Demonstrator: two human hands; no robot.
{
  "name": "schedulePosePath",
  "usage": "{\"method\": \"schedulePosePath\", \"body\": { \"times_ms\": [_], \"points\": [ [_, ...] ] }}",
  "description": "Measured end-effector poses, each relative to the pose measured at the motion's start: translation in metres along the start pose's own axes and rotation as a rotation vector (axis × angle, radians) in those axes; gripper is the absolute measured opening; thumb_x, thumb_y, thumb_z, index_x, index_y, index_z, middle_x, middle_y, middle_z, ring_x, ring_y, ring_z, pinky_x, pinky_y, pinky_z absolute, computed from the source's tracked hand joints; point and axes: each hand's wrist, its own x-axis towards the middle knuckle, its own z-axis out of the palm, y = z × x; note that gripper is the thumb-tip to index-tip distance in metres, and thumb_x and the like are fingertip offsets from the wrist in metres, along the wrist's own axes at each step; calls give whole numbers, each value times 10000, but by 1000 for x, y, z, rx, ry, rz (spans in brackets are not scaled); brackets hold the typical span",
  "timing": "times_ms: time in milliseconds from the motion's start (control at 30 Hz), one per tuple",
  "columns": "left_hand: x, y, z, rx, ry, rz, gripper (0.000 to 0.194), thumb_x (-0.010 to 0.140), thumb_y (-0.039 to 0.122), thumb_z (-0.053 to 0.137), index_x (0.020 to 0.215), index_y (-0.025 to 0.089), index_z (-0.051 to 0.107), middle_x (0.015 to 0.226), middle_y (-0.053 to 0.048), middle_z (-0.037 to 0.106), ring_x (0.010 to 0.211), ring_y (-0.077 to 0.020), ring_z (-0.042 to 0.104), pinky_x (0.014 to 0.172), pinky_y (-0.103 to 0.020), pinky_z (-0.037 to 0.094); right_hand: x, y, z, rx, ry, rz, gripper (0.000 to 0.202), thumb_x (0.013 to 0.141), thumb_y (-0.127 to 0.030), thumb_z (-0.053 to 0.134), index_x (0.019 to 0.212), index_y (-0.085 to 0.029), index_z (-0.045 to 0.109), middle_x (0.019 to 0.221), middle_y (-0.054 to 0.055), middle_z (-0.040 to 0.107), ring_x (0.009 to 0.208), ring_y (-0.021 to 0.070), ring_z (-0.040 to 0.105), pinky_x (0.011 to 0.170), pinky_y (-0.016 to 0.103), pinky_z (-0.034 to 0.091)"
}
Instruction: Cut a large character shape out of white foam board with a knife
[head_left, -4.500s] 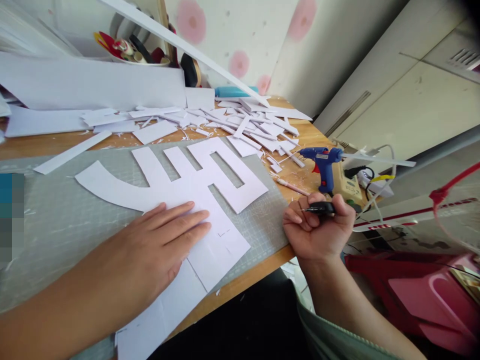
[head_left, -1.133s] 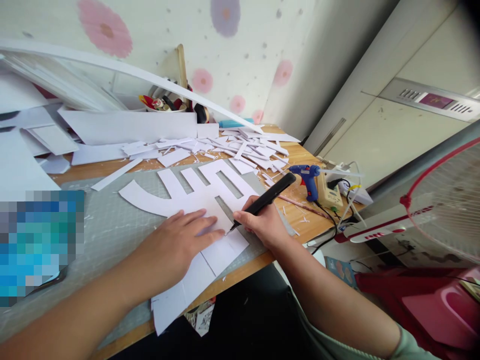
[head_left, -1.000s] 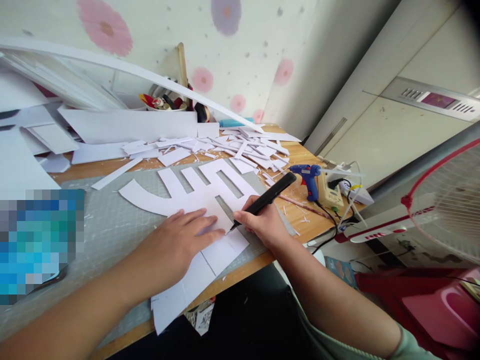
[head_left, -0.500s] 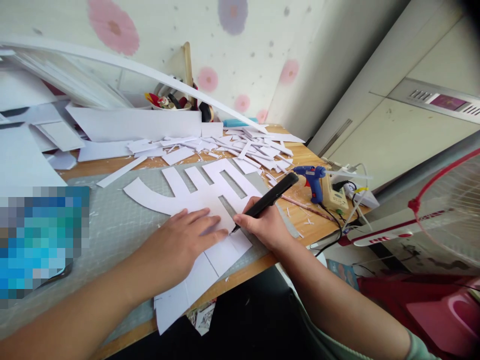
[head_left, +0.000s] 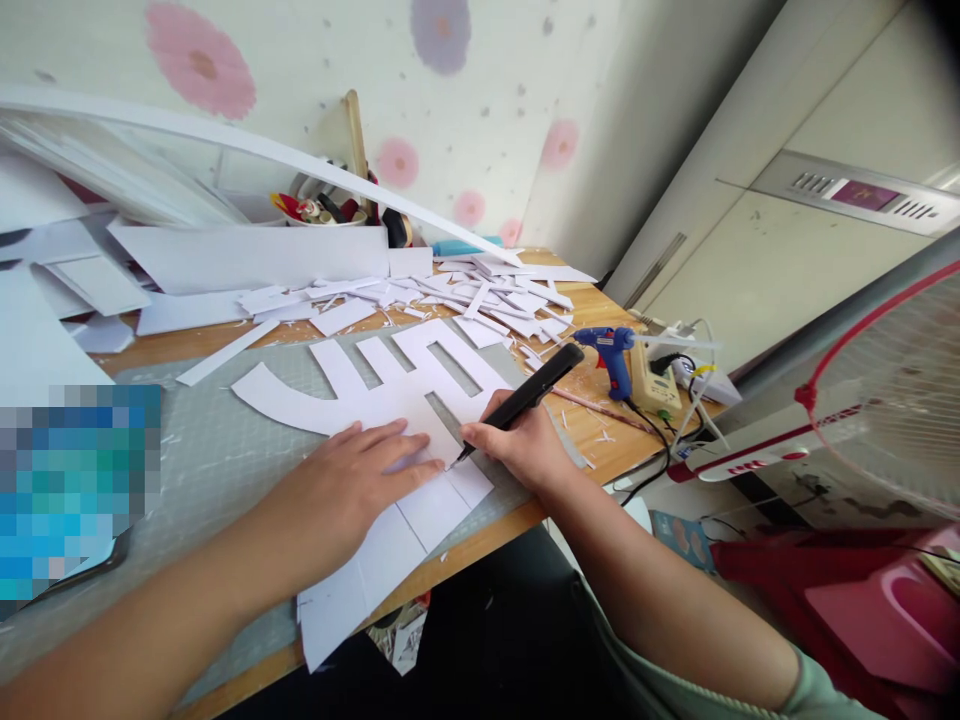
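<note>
A white board sheet (head_left: 397,395) with slots and a curved arm cut into it lies on the grey cutting mat (head_left: 225,460); its lower end overhangs the table's front edge. My left hand (head_left: 345,490) is spread flat on the sheet, fingers pointing right. In my right hand (head_left: 521,440) a black craft knife (head_left: 536,388) is gripped like a pen and slants down to the left. Its tip touches the sheet just beside my left fingertips, close under a narrow slot. Thin lines cross the sheet below the tip.
White offcuts (head_left: 517,300) are heaped along the back of the wooden table. A blue glue gun (head_left: 611,355) stands by a power strip (head_left: 652,385) at right. A pixelated screen (head_left: 82,480) lies left. A red-rimmed racket (head_left: 885,400) is beyond the table.
The whole view has shifted slightly, so everything sits a little further left. Both hands, the knife and the sheet keep nearly the same arrangement.
</note>
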Motion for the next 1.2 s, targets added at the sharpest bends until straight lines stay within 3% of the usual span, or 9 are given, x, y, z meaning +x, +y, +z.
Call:
{"method": "schedulePosePath", "body": {
  "times_ms": [267,633,767,1200],
  "points": [
    [1,-2,2,-24,-34,-18,747,849,-18,299,1390,458,498,1506,42,491,1406,-285,418,1104,-564,363,1,-4,-1,-41,7,-2,325,578,-388,801,551,-213,529,523,-50,505,522,109,435,498,254,367],
    [3,3,-5,-61,-130,-51,742,850,-25,304,1417,423,474,1529,17,465,1436,-298,368,1115,-596,334,4,-1,-5,-49,-11,0,311,634,-424,763,584,-217,536,500,-42,528,496,121,459,489,263,357],
    [4,5,-8,-75,-149,-52,750,844,-29,311,1420,425,468,1536,21,455,1443,-298,356,1119,-605,328,1,0,-3,-103,48,-32,322,624,-417,760,555,-219,516,494,-40,521,495,115,439,488,261,348],
    [5,7,-10,-63,-172,-63,779,818,-54,312,1433,400,462,1559,13,420,1460,-295,320,1138,-599,311,6,7,-3,68,103,26,270,612,-375,760,582,-212,547,490,-46,541,433,114,487,441,246,400]
  ]
}}
